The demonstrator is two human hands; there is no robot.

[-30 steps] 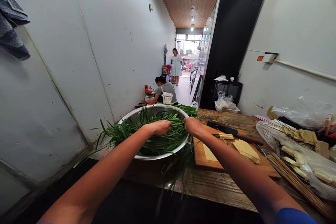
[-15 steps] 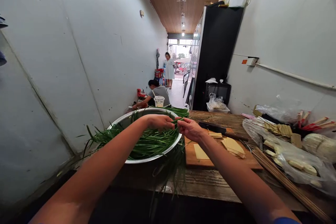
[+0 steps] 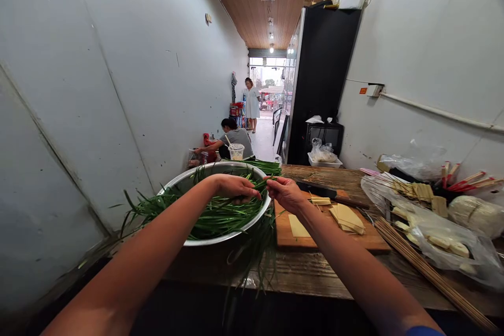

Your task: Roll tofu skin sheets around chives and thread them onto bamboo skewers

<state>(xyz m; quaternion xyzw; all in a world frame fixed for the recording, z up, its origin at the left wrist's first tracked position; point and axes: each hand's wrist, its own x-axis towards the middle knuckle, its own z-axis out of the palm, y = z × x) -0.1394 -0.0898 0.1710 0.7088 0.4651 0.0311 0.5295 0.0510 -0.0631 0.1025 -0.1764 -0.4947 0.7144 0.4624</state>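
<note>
A wide steel bowl (image 3: 179, 185) on the wooden table holds a heap of long green chives (image 3: 212, 214), some draping over its rim. My left hand (image 3: 235, 188) hovers over the bowl with fingers pinched on chive stalks. My right hand (image 3: 286, 193) is just right of it, above the bowl's rim, also pinching thin green stalks. The two hands nearly touch. Right of the bowl lies a wooden cutting board (image 3: 311, 240) with yellow tofu-skin sheets (image 3: 347, 218) on it.
A dark cleaver (image 3: 321, 189) rests at the board's far edge. Bamboo skewers (image 3: 423, 266) and plastic bags of skewered food (image 3: 441, 236) lie at the right. A black fridge (image 3: 321, 79) stands behind. A person crouches by the corridor floor; another stands at the doorway.
My hands lifted off the chive heap and came together over the bowl's right rim, pinching a few stalks. The view shifted slightly left and down.
</note>
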